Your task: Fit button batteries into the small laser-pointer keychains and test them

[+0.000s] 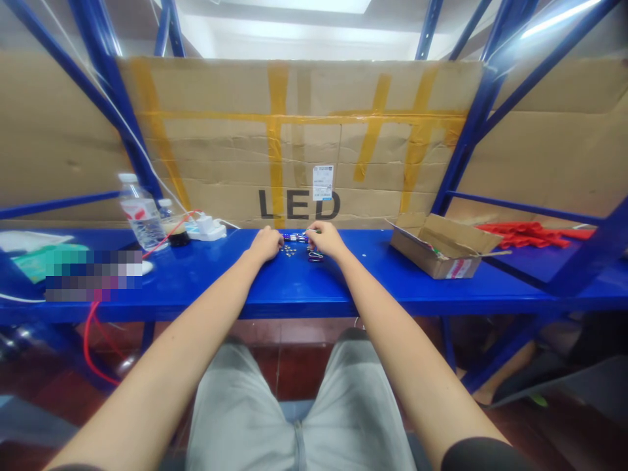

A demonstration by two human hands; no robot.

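Observation:
Both my arms reach forward over a blue shelf. My left hand rests knuckles-up with fingers curled, right beside a small pile of metal rings and coloured clips. My right hand is curled too, its fingertips pinching at one small piece on the right side of the pile; what it grips is too small to name. A few more small clips lie just under that hand.
An open cardboard box sits to the right, with red cloth beyond it. On the left stand a water bottle, a white power strip and a red cable. Taped cardboard marked LED backs the shelf.

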